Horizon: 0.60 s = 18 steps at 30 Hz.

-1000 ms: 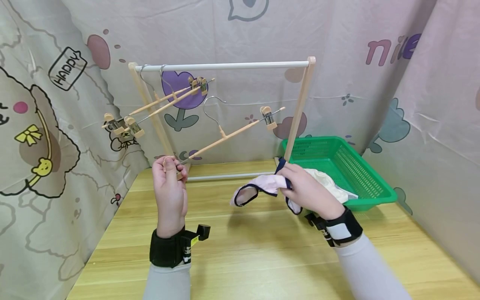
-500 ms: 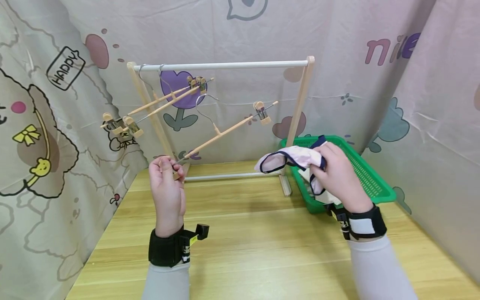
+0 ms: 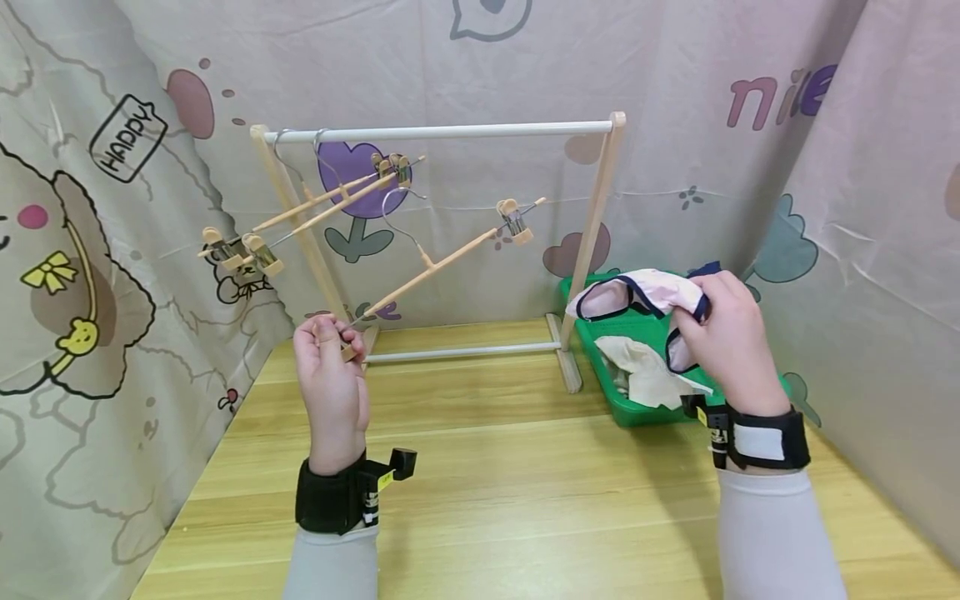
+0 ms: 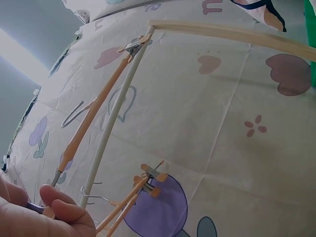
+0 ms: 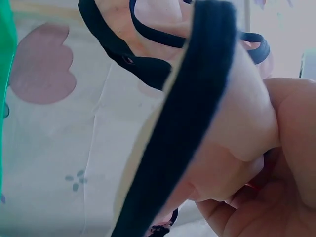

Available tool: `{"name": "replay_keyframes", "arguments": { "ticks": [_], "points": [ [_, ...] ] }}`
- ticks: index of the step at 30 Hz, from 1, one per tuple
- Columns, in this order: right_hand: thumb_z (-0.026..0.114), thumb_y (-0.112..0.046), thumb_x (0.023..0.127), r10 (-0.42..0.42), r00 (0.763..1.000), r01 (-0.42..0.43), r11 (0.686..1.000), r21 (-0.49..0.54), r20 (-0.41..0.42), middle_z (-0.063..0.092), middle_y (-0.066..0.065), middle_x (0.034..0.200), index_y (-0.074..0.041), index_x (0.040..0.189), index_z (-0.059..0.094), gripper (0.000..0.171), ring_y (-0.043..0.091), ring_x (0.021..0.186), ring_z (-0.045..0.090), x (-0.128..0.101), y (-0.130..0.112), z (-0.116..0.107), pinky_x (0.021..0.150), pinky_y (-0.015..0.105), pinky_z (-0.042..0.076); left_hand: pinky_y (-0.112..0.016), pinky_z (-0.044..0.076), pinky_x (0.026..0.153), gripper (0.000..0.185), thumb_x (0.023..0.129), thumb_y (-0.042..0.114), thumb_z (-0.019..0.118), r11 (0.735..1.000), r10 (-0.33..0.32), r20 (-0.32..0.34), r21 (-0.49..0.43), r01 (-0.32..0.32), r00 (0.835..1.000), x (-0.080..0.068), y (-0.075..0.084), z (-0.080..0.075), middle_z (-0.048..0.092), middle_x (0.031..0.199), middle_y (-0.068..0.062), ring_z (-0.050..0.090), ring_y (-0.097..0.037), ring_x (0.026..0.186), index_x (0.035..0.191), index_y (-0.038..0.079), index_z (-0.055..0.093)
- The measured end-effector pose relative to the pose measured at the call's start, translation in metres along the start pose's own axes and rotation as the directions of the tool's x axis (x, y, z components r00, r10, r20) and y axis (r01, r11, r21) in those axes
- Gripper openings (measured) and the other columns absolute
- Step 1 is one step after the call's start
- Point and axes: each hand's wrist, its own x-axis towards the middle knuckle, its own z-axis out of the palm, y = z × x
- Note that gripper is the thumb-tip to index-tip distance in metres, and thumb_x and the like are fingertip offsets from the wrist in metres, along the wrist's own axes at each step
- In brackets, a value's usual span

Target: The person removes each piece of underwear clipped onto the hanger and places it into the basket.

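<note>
My left hand [image 3: 330, 367] grips the near end of a wooden clip hanger [image 3: 461, 249], its fingers around the clip there. The hanger slants up and away, with its metal hook and far clip [image 3: 514, 222] free. In the left wrist view, the hanger bar [image 4: 94, 111] rises from my curled fingers. My right hand [image 3: 735, 342] pinches pale pink underpants [image 3: 667, 292] with navy edging, which hang over the green basket [image 3: 626, 410]. Close up in the right wrist view, the navy band [image 5: 185, 133] covers part of the fingers.
A wooden rack with a white top rail [image 3: 450, 132] stands at the back. Two more clip hangers [image 3: 345, 202] hang from its left end. Cream cloth [image 3: 652, 379] lies in the basket, next to the rack's right foot [image 3: 568, 371]. A patterned curtain surrounds the table [image 3: 480, 500].
My right hand has carried the underpants rightward, from in front of the rack to over the basket. The hanger has tipped slightly to the left, while my left hand has barely shifted.
</note>
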Motion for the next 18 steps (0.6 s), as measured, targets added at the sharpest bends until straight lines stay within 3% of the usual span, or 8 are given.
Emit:
{"name": "replay_keyframes", "arguments": {
  "ticks": [8, 18],
  "points": [
    [0.064, -0.004, 0.094, 0.069, 0.995, -0.062, 0.994, -0.086, 0.079, 0.055, 0.029, 0.106, 0.014, 0.110, 0.061, 0.025, 0.046, 0.097, 0.048, 0.003, 0.017, -0.003, 0.086, 0.059, 0.039, -0.019, 0.036, 0.074, 0.017, 0.111, 0.027, 0.032, 1.000, 0.010, 0.000, -0.004, -0.010, 1.000, 0.000, 0.001, -0.001, 0.036, 0.102, -0.001, 0.040, -0.013, 0.087, 0.115, 0.011, 0.039],
    [0.062, -0.008, 0.097, 0.160, 0.958, -0.125, 0.980, -0.157, 0.238, 0.053, 0.032, 0.116, 0.014, 0.120, 0.058, 0.032, 0.050, 0.105, 0.048, 0.005, 0.043, 0.006, 0.095, 0.067, 0.041, -0.020, 0.036, 0.074, 0.017, 0.112, 0.027, 0.032, 1.000, 0.009, -0.002, 0.005, -0.009, 1.000, 0.000, 0.001, -0.002, 0.036, 0.103, -0.001, 0.039, -0.013, 0.087, 0.115, 0.011, 0.038]
  ]
}}
